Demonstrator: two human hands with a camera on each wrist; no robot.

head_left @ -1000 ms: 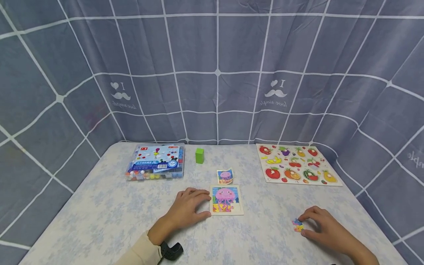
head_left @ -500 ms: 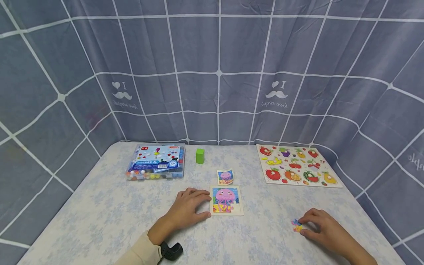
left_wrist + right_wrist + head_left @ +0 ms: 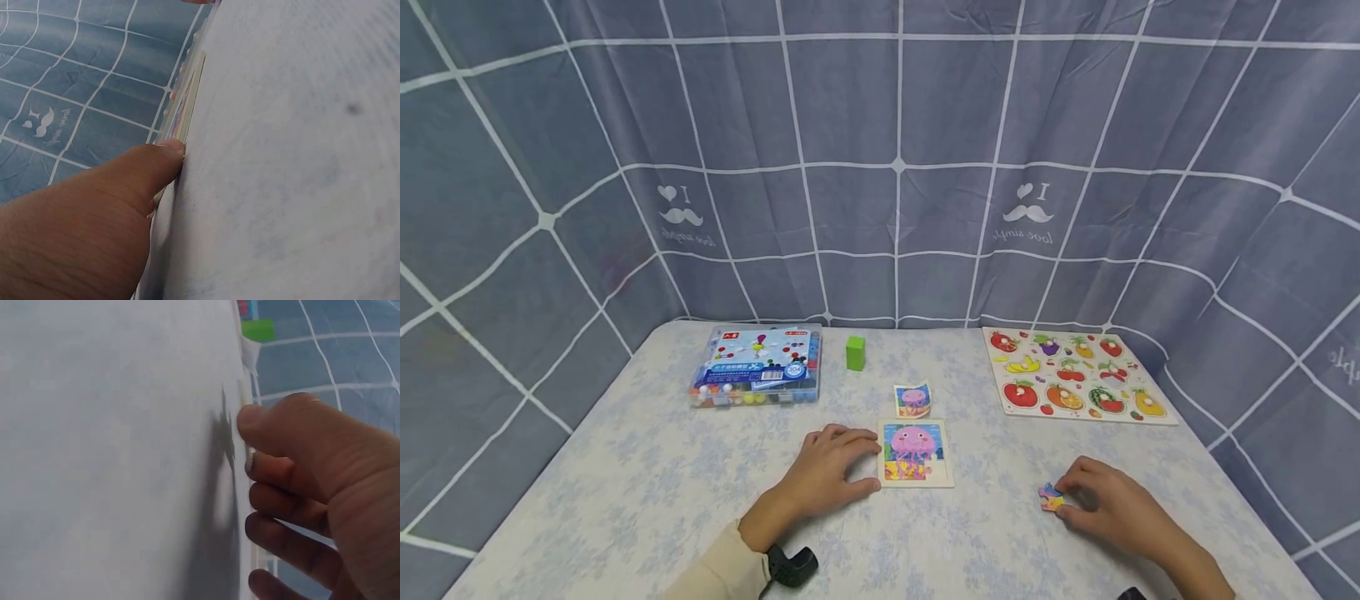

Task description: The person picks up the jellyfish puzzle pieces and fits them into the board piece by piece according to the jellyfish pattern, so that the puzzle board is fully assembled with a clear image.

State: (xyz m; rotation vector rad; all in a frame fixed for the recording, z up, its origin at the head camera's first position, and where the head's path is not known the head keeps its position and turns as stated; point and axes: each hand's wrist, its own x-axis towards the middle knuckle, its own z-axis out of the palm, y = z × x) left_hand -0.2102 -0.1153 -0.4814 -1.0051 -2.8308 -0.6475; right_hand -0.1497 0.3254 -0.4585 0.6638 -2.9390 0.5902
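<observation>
A wooden jigsaw board (image 3: 949, 467) with a pink jellyfish picture lies at the middle of the table, its lower right part showing bare wood. My left hand (image 3: 827, 471) rests beside it, thumb and fingertips touching the left edge. In the left wrist view the thumb (image 3: 165, 150) lies against the board's side (image 3: 195, 94). To the right, my right hand (image 3: 1112, 508) pinches a small blue, pink and yellow jigsaw piece (image 3: 1050, 497) between thumb and fingers. The right wrist view shows the thumb (image 3: 262, 425) near the tabletop and a shadow; the piece is hard to make out there.
A small jellyfish picture card (image 3: 913, 401), one corner curled, lies behind the board. Farther back stand a green block (image 3: 855, 353) and a clear plastic case (image 3: 756, 367) of coloured balls. A fruit puzzle board (image 3: 1078, 375) lies back right, before a grey-blue curtain (image 3: 850, 208).
My right hand has moved left, carrying the jigsaw piece toward the jellyfish board. The left hand keeps its place at the board's edge. The view has shifted slightly.
</observation>
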